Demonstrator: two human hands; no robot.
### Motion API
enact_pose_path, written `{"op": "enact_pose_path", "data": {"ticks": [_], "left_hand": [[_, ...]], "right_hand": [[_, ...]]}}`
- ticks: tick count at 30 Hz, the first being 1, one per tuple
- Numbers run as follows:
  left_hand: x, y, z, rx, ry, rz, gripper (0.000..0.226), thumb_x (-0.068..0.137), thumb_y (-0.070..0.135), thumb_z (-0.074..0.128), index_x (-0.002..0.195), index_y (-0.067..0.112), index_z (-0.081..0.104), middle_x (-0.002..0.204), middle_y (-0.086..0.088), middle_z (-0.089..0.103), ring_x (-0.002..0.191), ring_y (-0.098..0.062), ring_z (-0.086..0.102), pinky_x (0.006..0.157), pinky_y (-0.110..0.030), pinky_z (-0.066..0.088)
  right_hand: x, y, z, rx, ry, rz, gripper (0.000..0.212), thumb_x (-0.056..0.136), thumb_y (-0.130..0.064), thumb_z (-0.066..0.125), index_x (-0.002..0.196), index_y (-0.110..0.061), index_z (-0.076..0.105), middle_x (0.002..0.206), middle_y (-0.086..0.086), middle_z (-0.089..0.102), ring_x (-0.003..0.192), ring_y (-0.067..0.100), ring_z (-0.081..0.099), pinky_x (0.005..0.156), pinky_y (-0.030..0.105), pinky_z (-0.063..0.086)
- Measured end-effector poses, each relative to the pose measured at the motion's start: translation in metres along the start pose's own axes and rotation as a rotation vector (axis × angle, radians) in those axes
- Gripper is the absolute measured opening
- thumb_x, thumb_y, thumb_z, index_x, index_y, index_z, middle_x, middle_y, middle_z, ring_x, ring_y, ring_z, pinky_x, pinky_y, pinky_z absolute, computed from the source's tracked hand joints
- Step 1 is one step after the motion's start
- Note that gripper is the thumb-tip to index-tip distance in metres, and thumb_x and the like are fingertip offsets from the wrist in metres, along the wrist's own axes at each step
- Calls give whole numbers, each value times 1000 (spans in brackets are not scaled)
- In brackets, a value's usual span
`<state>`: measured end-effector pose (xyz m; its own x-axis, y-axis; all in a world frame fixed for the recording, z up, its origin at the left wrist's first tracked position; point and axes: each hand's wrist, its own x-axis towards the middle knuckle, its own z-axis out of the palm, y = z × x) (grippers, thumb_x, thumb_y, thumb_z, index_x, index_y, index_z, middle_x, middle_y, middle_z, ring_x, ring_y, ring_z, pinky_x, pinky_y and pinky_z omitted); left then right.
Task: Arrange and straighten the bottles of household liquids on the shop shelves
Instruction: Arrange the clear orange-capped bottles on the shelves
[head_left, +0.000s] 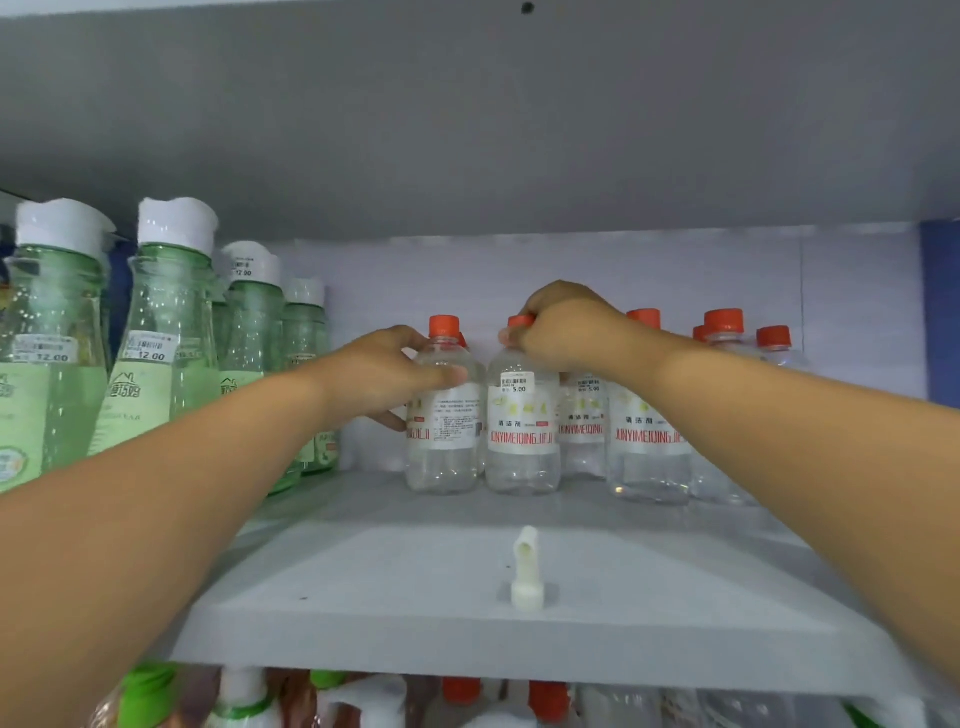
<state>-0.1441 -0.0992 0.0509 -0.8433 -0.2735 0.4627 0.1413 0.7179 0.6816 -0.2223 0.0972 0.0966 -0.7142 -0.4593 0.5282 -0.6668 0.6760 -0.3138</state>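
Several small clear bottles with red caps and white labels stand at the back of a grey shelf (415, 587). My left hand (384, 371) wraps around the shoulder of the leftmost clear bottle (444, 441), whose label is turned sideways. My right hand (563, 327) is closed over the red cap and neck of the bottle beside it (522, 441), which carries a 5.00 price sticker. More clear bottles (649, 447) stand to the right, partly hidden behind my right forearm.
Tall green bottles with white caps (166, 338) fill the shelf's left side, priced 12.00. A small white plastic peg (527, 569) sticks up near the shelf's front edge. The upper shelf hangs low overhead. Caps of other bottles (460, 691) show on the shelf below.
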Motion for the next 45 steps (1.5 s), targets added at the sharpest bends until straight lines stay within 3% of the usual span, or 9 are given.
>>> {"op": "enact_pose_path", "data": {"ticks": [3,6,10,13,16,23,36,42,45], "left_hand": [[-3,-1,4,87,25,20,66,78,64,77,127,29,51,108,5,71,92,-11,73,71,-31,64],[-6,-2,2,96,-6,5,67,77,78,66,125,32,54,109,7,72,92,-11,75,80,-28,60],[-4,0,-10,-126,-10,26,34,91,38,72,122,26,65,113,3,76,90,-5,76,75,-19,60],[-3,-3,-13,-99,-60,38,43,91,31,76,131,26,61,115,3,76,98,-10,76,86,-28,62],[1,-5,-10,-35,-50,45,44,89,39,78,128,26,62,115,2,74,103,-14,74,90,-39,63],[4,-7,-7,-142,-61,12,41,84,42,83,116,30,60,90,7,80,83,-11,78,69,-37,65],[2,-10,-3,-155,-22,52,33,83,45,82,104,37,58,95,7,80,82,-8,78,63,-32,64],[-2,-7,-2,-145,-18,52,42,85,45,80,116,32,57,105,4,77,82,-5,77,63,-31,64],[-3,-7,-1,-151,-8,52,33,85,45,81,107,35,57,103,5,77,81,-4,76,63,-31,64]], "right_hand": [[-2,1,4,18,19,-35,35,100,-43,59,107,-9,68,102,6,70,64,18,65,51,25,43],[-5,4,3,30,5,-39,34,100,-45,59,109,-13,66,101,2,68,66,17,68,52,24,44],[-8,4,-6,184,-14,-52,32,100,-44,59,114,-16,68,104,4,72,77,22,74,75,34,61],[-8,1,-10,189,-82,-29,26,99,-36,64,116,-17,69,107,5,74,86,26,76,90,41,61],[-11,-2,-8,120,-85,-34,28,100,-32,64,121,-14,68,113,9,72,92,28,75,90,40,61],[-13,-3,0,197,-10,25,38,96,-42,68,121,-14,64,114,7,69,79,32,75,81,41,63],[-11,0,1,274,-40,0,29,99,-32,65,122,-15,68,114,9,71,90,31,75,88,42,62],[-11,4,2,303,-37,6,33,97,-41,66,119,-16,68,112,5,72,89,27,75,87,41,62],[-9,5,2,307,-27,11,33,96,-39,69,118,-15,67,111,6,71,89,28,75,86,41,63]]}}
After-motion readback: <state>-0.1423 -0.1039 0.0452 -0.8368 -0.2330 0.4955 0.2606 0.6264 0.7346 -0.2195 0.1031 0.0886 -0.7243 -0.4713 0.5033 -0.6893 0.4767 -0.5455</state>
